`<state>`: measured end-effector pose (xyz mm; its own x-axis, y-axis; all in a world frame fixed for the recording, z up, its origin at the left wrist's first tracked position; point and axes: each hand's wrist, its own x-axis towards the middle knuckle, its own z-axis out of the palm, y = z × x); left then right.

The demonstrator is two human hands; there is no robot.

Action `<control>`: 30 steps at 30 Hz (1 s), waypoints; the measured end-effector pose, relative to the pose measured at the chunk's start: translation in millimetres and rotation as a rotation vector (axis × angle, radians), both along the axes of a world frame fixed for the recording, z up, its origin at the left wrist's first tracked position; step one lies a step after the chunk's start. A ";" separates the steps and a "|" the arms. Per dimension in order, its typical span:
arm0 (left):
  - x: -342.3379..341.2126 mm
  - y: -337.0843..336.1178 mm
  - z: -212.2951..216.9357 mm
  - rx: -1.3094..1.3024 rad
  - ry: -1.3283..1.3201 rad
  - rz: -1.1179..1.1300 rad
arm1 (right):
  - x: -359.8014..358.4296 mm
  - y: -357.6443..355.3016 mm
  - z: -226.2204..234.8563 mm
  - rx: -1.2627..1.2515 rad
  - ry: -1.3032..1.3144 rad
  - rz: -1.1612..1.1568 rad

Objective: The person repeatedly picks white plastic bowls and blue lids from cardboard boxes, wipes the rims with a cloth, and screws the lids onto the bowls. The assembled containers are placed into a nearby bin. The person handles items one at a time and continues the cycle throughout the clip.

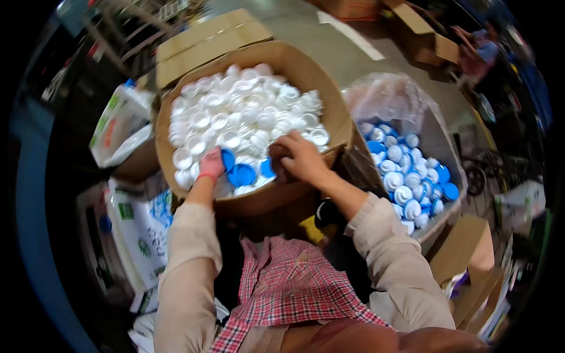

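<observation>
A big round-sided cardboard box (250, 206) full of white plastic caps (235, 103) stands in front of me. Several blue caps (242, 175) lie on the white ones near its front edge. My left hand (212, 163) is closed at the left of this cluster, its fingers on an upright blue cap (228, 158). At the right, my right hand (299, 157) has its fingers curled downward beside another blue cap (268, 168), which it seems to pinch. Shadow and blur hide part of its fingertips.
To the right stands a plastic-lined bin (438, 126) of mixed blue and white caps (406, 176). A closed carton (212, 44) sits behind the box. White bags (123, 126) are at the left. Open cartons (465, 250) are near right; a person (478, 53) sits far right.
</observation>
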<state>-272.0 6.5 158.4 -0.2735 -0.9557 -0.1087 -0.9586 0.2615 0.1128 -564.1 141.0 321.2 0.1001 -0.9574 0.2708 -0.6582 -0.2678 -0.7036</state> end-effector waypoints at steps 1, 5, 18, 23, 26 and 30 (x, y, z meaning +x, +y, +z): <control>6.5 -2.8 2.7 -0.010 -0.054 0.004 | -1.1 -0.6 -2.6 -0.036 0.009 0.047; 13.8 -3.2 31.0 0.008 0.215 0.248 | 9.4 0.0 3.6 0.039 0.028 0.046; -80.9 63.3 139.8 1.164 2.170 0.100 | 49.8 -3.2 1.8 -0.492 0.058 0.242; -98.4 84.0 132.8 1.424 2.346 0.138 | 63.1 -4.0 4.6 -0.578 0.035 0.204; -103.0 94.0 155.5 0.933 2.131 0.222 | 56.7 -9.2 16.4 -0.340 -0.015 0.042; -88.3 84.2 121.4 1.038 2.188 0.276 | 51.9 -21.8 4.2 -0.086 0.089 -0.035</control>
<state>-360.3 90.7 279.8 -0.5247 -0.8227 -0.2188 0.6564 -0.5547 0.5114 -512.2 119.2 325.5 0.0942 -0.9345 0.3433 -0.7269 -0.3002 -0.6177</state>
